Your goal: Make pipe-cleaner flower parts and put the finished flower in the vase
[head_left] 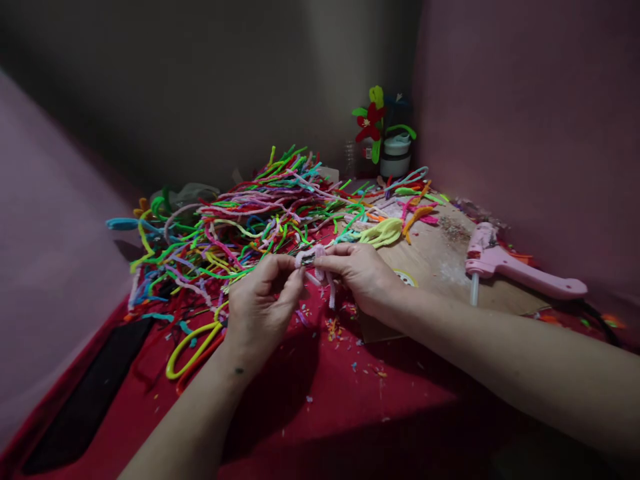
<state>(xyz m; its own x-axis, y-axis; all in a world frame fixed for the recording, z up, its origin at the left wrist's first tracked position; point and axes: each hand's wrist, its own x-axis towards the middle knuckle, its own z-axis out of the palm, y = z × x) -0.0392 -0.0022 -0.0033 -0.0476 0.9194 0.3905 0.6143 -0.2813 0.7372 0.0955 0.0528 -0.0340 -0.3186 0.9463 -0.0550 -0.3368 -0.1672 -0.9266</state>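
My left hand point(263, 300) and my right hand point(361, 272) meet above the red cloth point(350, 400), and both pinch a pale pink pipe cleaner point(320, 263). The pipe cleaner is bent into small loops between my fingertips, with one end hanging down toward the cloth. Fingers of both hands are closed on it. Just behind my hands lies a big tangled heap of coloured pipe cleaners point(250, 220).
A pink glue gun point(505, 263) lies on a wooden board point(445, 260) at the right. A pipe-cleaner flower point(371, 123) stands in a small pot point(396, 157) in the back corner. Yellow and orange loops point(193, 347) lie at the left. Small cut scraps point(345, 333) dot the cloth. Pink walls close both sides.
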